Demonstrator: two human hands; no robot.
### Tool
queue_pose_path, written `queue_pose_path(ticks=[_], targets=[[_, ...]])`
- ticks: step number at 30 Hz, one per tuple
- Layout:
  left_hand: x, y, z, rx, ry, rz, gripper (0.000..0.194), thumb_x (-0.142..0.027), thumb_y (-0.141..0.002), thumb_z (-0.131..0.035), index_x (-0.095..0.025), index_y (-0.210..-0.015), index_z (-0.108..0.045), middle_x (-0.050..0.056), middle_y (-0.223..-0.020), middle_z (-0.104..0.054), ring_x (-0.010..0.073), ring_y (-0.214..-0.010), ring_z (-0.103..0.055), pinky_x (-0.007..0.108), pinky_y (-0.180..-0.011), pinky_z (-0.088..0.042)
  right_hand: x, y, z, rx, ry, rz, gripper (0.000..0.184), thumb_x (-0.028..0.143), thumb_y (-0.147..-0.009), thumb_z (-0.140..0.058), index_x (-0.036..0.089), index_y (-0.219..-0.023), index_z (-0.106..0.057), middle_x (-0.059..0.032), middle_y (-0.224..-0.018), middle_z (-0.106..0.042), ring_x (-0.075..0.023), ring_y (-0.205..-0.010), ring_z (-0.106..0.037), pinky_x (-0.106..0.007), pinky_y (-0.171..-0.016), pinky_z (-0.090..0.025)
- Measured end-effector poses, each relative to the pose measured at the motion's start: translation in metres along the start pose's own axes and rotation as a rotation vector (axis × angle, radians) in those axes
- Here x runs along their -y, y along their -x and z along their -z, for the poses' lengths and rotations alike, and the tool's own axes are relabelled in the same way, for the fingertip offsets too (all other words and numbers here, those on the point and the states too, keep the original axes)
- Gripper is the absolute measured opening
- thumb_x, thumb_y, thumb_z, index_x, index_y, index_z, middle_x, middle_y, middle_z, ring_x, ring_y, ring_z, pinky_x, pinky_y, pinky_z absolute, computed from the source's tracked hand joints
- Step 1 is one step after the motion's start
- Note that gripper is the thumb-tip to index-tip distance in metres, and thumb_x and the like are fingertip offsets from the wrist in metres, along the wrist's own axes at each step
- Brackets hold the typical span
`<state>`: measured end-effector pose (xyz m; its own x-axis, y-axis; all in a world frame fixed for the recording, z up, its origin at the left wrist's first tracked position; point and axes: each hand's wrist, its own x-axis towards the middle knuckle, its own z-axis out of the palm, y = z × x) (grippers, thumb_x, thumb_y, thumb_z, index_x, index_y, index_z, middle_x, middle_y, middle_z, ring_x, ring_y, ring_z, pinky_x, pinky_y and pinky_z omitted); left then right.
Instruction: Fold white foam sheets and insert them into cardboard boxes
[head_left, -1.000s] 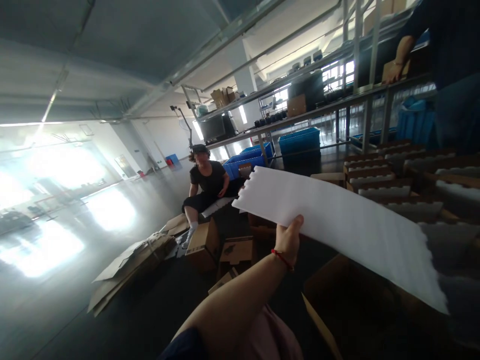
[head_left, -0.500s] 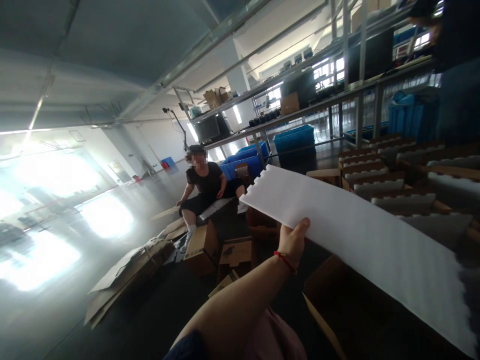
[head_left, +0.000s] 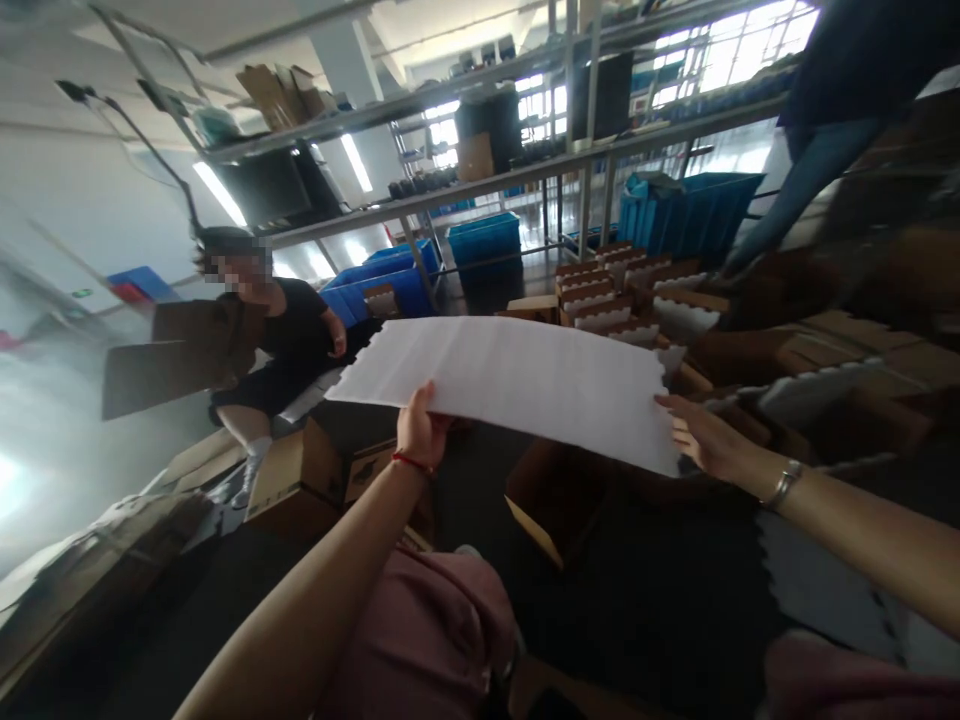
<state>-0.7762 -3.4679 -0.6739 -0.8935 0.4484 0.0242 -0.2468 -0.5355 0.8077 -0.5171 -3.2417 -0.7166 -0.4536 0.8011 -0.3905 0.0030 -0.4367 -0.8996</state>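
Note:
A long white foam sheet (head_left: pixel 517 378) with toothed ends lies almost flat in front of me, held over an open cardboard box (head_left: pixel 559 495). My left hand (head_left: pixel 420 430) grips its near edge, thumb on top. At the sheet's right end my right hand (head_left: pixel 701 440) takes the corner, fingers partly tucked beneath it. A red string circles my left wrist and a metal bracelet my right.
A person in black (head_left: pixel 289 335) sits on the floor at the left, holding a flat brown cardboard piece (head_left: pixel 176 355). Boxes fitted with white foam (head_left: pixel 622 300) stand behind the sheet. Blue crates (head_left: pixel 484 240) sit under a metal shelf rack. Another person's legs (head_left: pixel 817 170) are at the upper right.
My view swung right and down. The sheet levelled out and my right hand came in to take its right end. The seated person raised a cardboard piece.

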Motion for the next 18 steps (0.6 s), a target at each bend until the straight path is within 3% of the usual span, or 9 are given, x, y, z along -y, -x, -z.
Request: queue_pose_path(ticks=[2, 4, 8, 11, 13, 18], targets=[[0.003, 0.002, 0.008, 0.019, -0.036, -0.017, 0.028, -0.019, -0.067, -0.066, -0.017, -0.094, -0.058, 0.001, -0.088, -0.064, 0.0118, -0.071, -0.061, 0.024, -0.061, -0.054, -0.010, 0.018, 0.003, 0.222, -0.043, -0.183, 0.034, 0.042, -0.076, -0.059, 0.010, -0.089, -0.059, -0.0015, -0.078, -0.059, -0.0094, -0.065, -0.053, -0.026, -0.066, -0.037], [0.008, 0.003, 0.012, 0.041, -0.136, -0.034, 0.031, -0.021, -0.066, -0.068, -0.016, -0.095, -0.059, 0.002, -0.089, -0.065, 0.0126, -0.071, -0.061, 0.026, -0.064, -0.054, -0.016, 0.033, 0.007, 0.286, -0.043, -0.170, 0.035, 0.038, -0.079, -0.057, 0.007, -0.094, -0.059, -0.0022, -0.075, -0.061, -0.0107, -0.066, -0.057, -0.027, -0.065, -0.039], [0.018, -0.008, 0.010, 0.126, -0.372, 0.007, 0.035, -0.029, -0.064, -0.070, -0.012, -0.094, -0.063, 0.006, -0.086, -0.067, 0.0159, -0.072, -0.062, 0.030, -0.068, -0.053, -0.032, 0.041, 0.026, 0.101, 0.173, -0.105, 0.030, 0.025, -0.075, -0.066, 0.007, -0.097, -0.059, -0.0045, -0.075, -0.065, -0.0117, -0.063, -0.058, -0.023, -0.059, -0.040], [0.025, -0.021, 0.006, 0.168, -0.530, -0.071, 0.037, -0.035, -0.064, -0.068, -0.010, -0.092, -0.064, 0.007, -0.084, -0.068, 0.0187, -0.073, -0.063, 0.032, -0.069, -0.052, -0.054, 0.039, 0.047, -0.024, 0.360, -0.228, 0.024, 0.026, -0.077, -0.064, 0.011, -0.095, -0.060, -0.0058, -0.078, -0.065, -0.0118, -0.058, -0.057, -0.021, -0.051, -0.040], [0.034, -0.022, 0.004, 0.214, -0.760, -0.148, 0.036, -0.038, -0.063, -0.068, -0.010, -0.086, -0.065, 0.008, -0.084, -0.069, 0.0206, -0.076, -0.063, 0.032, -0.070, -0.051, -0.072, 0.039, 0.056, -0.059, 0.410, -0.325, 0.018, 0.024, -0.079, -0.060, 0.013, -0.094, -0.059, -0.0050, -0.079, -0.064, -0.0116, -0.058, -0.057, -0.022, -0.050, -0.042], [0.068, 0.009, -0.006, 0.602, -1.453, -0.176, 0.032, -0.043, -0.073, -0.058, -0.011, -0.074, -0.066, 0.009, -0.071, -0.067, 0.0216, -0.067, -0.063, 0.029, -0.061, -0.047, -0.113, 0.038, 0.053, -0.089, 0.427, -0.443, 0.003, 0.016, -0.082, -0.055, 0.015, -0.082, -0.052, 0.0004, -0.068, -0.057, -0.0090, -0.053, -0.052, -0.022, -0.052, -0.045]])
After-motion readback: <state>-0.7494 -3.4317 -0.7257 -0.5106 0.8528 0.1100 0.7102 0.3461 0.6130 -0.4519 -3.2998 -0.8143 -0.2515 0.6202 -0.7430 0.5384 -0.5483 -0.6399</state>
